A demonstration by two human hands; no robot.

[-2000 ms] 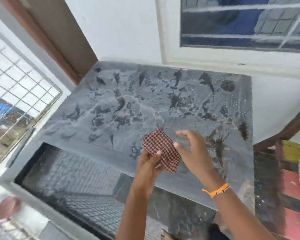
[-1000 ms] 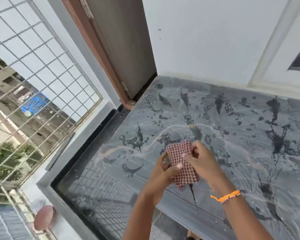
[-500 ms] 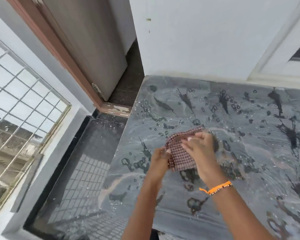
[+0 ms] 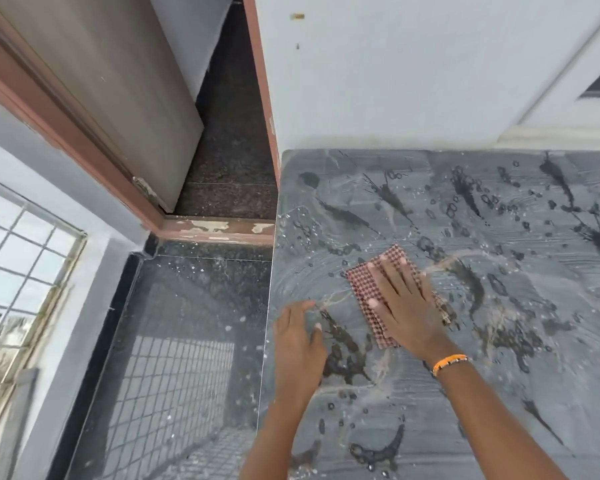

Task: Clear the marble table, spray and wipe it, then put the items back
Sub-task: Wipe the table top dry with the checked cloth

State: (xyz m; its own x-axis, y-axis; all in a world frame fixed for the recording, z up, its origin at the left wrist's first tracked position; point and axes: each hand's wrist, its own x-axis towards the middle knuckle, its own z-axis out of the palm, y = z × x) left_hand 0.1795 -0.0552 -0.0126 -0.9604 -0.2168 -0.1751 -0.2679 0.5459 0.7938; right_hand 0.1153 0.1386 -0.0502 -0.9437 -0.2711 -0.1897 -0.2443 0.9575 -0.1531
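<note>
a: fig. 1, centre. the checked cloth [image 4: 364, 282] lay folded flat on the marble worktop [image 4: 499, 427], near its left edge and toward the back corner by the wall.

b: stage of the task?

a: judged as the wiping step. the worktop carried no items in view, so clearing looked done; dark blots and beads of liquid covered the stone, so spraying looked done as well. faint curved smear marks ran around the cloth, yet most of the wet patches were unwiped. wiping the rest and putting the items back were left to do.

b: the right hand [image 4: 404, 306]?

a: it pressed palm-down on the cloth, its fingers [image 4: 383, 271] straight and spread wide, gripping nothing; the cloth showed beyond the fingertips and along the thumb side.

b: and the left hand [image 4: 298, 344]?

a: it was just beside the cloth, apart from it, close to the worktop's left edge. its fingers were loosely extended, slightly parted, holding nothing. whether they touched the stone or hovered could not be told.

b: surroundings?

a: an orange band [image 4: 449, 362] on the right wrist; left of the worktop, a dark speckled floor [image 4: 194, 341], a half-open door [image 4: 125, 98] and a window grille [image 4: 21, 271].
</note>
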